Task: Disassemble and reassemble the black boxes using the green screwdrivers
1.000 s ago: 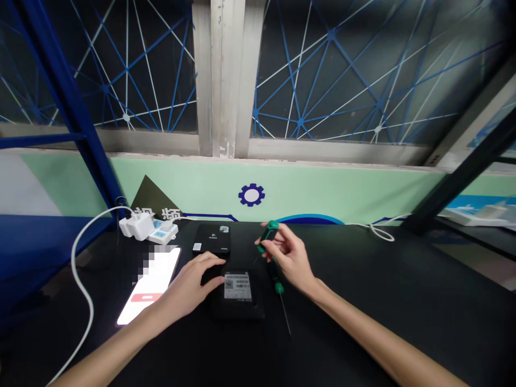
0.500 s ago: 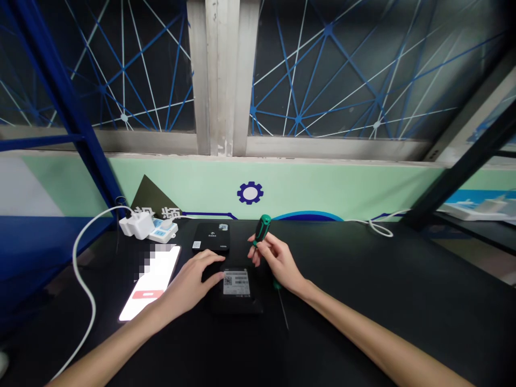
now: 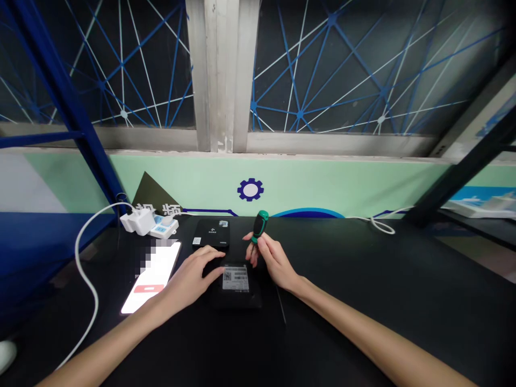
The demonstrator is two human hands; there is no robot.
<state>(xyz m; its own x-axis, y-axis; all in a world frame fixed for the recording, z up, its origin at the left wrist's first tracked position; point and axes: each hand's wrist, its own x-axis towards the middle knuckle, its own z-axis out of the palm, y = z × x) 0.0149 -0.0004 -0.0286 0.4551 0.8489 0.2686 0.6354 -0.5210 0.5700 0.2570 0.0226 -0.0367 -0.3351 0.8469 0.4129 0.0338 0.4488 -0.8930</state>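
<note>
In my right hand (image 3: 278,263), a screwdriver (image 3: 260,224) with a green and black handle is held upright, handle up. Its tip is hidden behind my fingers, so whether it touches anything cannot be told. A flat black device (image 3: 237,301) with a white printed label (image 3: 236,279) lies under and left of that hand. My left hand (image 3: 197,273) rests at the device's left edge, thumb and fingers apart, thumb tip beside the label. The thin shaft of a second screwdriver (image 3: 281,306) lies on the table below my right wrist.
Behind the device sits another black box (image 3: 212,232) with stickers. A lit phone (image 3: 155,274) lies left of my left hand. White plugs in a power strip (image 3: 163,228) and a white cable (image 3: 83,269) are at left. Another cable (image 3: 382,227) lies at the back right.
My right hand has moved slightly left with the screwdriver, nearer the device. It now covers the second screwdriver's handle. My left hand stays at the device's edge.
</note>
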